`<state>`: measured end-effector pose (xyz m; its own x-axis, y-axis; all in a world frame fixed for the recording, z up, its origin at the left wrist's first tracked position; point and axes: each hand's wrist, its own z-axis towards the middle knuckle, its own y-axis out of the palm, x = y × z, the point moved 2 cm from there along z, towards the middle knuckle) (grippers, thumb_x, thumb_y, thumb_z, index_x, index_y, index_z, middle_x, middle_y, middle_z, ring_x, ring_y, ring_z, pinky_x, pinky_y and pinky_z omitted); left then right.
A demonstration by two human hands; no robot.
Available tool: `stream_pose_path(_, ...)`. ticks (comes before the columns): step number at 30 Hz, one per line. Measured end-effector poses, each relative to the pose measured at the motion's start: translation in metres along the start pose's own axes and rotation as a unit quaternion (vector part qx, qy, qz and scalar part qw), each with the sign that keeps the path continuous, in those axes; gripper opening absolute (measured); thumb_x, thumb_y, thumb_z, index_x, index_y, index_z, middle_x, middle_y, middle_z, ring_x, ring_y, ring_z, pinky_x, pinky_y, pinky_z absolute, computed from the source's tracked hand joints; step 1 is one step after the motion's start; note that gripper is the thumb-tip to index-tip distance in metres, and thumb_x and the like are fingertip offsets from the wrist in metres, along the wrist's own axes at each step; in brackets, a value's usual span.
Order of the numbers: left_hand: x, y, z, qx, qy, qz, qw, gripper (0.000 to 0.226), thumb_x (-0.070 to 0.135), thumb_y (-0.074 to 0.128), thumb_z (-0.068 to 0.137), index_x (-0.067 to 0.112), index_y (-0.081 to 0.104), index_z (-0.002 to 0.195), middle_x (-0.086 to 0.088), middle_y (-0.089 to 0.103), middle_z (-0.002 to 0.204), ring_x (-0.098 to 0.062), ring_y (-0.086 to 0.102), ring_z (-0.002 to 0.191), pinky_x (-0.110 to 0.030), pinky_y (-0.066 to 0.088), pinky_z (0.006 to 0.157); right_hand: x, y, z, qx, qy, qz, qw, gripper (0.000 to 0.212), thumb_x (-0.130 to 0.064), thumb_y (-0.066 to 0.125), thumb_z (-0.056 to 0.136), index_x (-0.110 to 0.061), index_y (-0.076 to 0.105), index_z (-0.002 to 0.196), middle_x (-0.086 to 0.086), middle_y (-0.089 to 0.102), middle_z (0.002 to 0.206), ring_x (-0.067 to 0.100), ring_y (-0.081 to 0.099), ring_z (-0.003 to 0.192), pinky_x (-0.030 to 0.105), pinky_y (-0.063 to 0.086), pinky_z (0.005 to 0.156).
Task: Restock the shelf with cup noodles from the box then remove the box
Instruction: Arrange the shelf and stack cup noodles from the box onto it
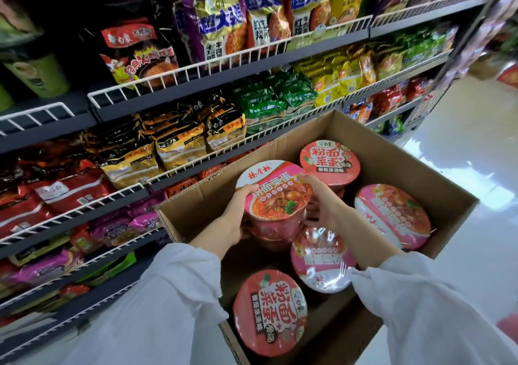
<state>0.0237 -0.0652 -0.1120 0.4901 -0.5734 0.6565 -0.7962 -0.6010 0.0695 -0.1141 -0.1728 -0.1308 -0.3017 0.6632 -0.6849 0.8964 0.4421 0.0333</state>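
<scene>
An open cardboard box point(400, 157) sits on the floor beside the shelf. Several pink and red cup noodles lie inside it. I hold one pink cup noodle point(276, 193) above the box's middle, lid up. My left hand point(238, 213) grips its left side. My right hand point(322, 202) grips its right side. Other cups rest in the box: a red one at the far end point(330, 162), a pink one on the right point(392, 216), a pink one under my right wrist point(319, 261), and a red one nearest me point(270, 311).
The shelf unit point(117, 202) on the left has wire-fronted tiers packed with bagged noodles. Green cups point(39, 76) stand at the upper left. White tiled floor point(476, 140) stretches to the right of the box.
</scene>
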Motion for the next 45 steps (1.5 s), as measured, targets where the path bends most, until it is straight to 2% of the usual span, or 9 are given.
stream_pose_path(4, 0.013, -0.003, -0.042, -0.038, 0.046, -0.009, 0.998, 0.022, 0.041, 0.053, 0.088, 0.020, 0.057, 0.086, -0.003, 0.062, 0.084, -0.019, 0.055, 0.077, -0.029, 0.038, 0.061, -0.011, -0.001, -0.037, -0.007, -0.041, -0.012, 0.999, 0.067, -0.065, 0.062, 0.071, -0.013, 0.059, 0.113, 0.012, 0.061, 0.105, 0.024, 0.058, 0.094, 0.033, 0.049, 0.073)
stream_pose_path(11, 0.034, -0.031, -0.132, -0.081, 0.193, -0.041, 0.977, 0.031, 0.050, 0.045, 0.091, 0.025, 0.062, 0.087, -0.004, 0.066, 0.095, -0.016, 0.058, 0.082, -0.028, 0.042, 0.066, -0.036, 0.034, -0.140, 0.000, -0.171, -0.007, 0.985, 0.046, -0.070, 0.047, 0.080, -0.026, 0.055, 0.089, 0.000, 0.058, 0.097, 0.024, 0.056, 0.102, 0.041, 0.048, 0.091)
stream_pose_path(17, 0.054, -0.085, -0.219, -0.067, 0.348, -0.045, 0.934, 0.036, 0.049, 0.031, 0.098, 0.027, 0.054, 0.080, 0.005, 0.058, 0.081, -0.006, 0.052, 0.070, -0.022, 0.046, 0.054, -0.050, 0.099, -0.225, 0.013, -0.249, -0.027, 0.968, 0.077, -0.081, 0.037, 0.076, -0.017, 0.060, 0.112, 0.007, 0.064, 0.096, 0.025, 0.058, 0.100, 0.043, 0.048, 0.094)
stream_pose_path(21, 0.056, -0.144, -0.263, -0.039, 0.405, -0.027, 0.913, 0.036, 0.056, 0.028, 0.096, 0.035, 0.056, 0.087, 0.010, 0.064, 0.094, 0.001, 0.056, 0.069, -0.020, 0.049, 0.056, -0.047, 0.155, -0.268, -0.010, -0.275, -0.052, 0.960, 0.087, -0.083, 0.031, 0.076, -0.022, 0.047, 0.136, 0.008, 0.052, 0.132, 0.031, 0.047, 0.124, 0.051, 0.038, 0.105)
stream_pose_path(29, 0.035, -0.295, -0.324, 0.083, 0.439, -0.023, 0.894, 0.024, 0.057, 0.029, 0.094, 0.041, 0.047, 0.088, 0.017, 0.054, 0.082, 0.008, 0.047, 0.069, -0.022, 0.037, 0.080, -0.029, 0.313, -0.307, -0.178, -0.298, -0.110, 0.931, 0.079, -0.084, 0.029, 0.075, -0.032, 0.046, 0.131, 0.002, 0.048, 0.135, 0.033, 0.045, 0.127, 0.051, 0.041, 0.101)
stream_pose_path(33, 0.031, -0.380, -0.347, 0.173, 0.442, -0.059, 0.878, 0.034, 0.060, 0.034, 0.092, 0.037, 0.057, 0.083, 0.021, 0.063, 0.064, 0.010, 0.059, 0.052, -0.013, 0.045, 0.055, -0.018, 0.408, -0.316, -0.276, -0.297, -0.164, 0.899, 0.104, -0.094, 0.041, 0.050, -0.034, 0.046, 0.135, 0.002, 0.058, 0.111, 0.024, 0.057, 0.103, 0.043, 0.046, 0.090)
stream_pose_path(36, 0.035, -0.449, -0.352, 0.239, 0.440, -0.104, 0.860, 0.054, 0.071, 0.040, 0.083, 0.031, 0.062, 0.111, 0.007, 0.073, 0.094, -0.005, 0.067, 0.082, -0.025, 0.048, 0.071, -0.011, 0.481, -0.323, -0.352, -0.295, -0.208, 0.863, 0.117, -0.096, 0.048, 0.041, -0.036, 0.039, 0.140, 0.005, 0.054, 0.131, 0.024, 0.052, 0.109, 0.048, 0.035, 0.102)
stream_pose_path(42, 0.052, -0.562, -0.372, 0.349, 0.439, -0.197, 0.804, 0.055, 0.070, 0.039, 0.084, 0.028, 0.063, 0.108, 0.001, 0.072, 0.092, -0.013, 0.068, 0.081, -0.028, 0.050, 0.063, -0.019, 0.614, -0.339, -0.447, -0.321, -0.275, 0.788, 0.088, -0.081, 0.050, 0.050, -0.028, 0.060, 0.119, 0.003, 0.068, 0.114, 0.021, 0.060, 0.108, 0.032, 0.047, 0.082)
stream_pose_path(45, 0.064, -0.607, -0.379, 0.382, 0.449, -0.221, 0.777, 0.052, 0.069, 0.037, 0.085, 0.028, 0.065, 0.101, 0.002, 0.071, 0.087, -0.011, 0.068, 0.076, -0.025, 0.049, 0.058, -0.029, 0.677, -0.345, -0.480, -0.328, -0.287, 0.762, 0.086, -0.080, 0.050, 0.052, -0.028, 0.055, 0.121, 0.003, 0.064, 0.114, 0.024, 0.057, 0.112, 0.041, 0.044, 0.100)
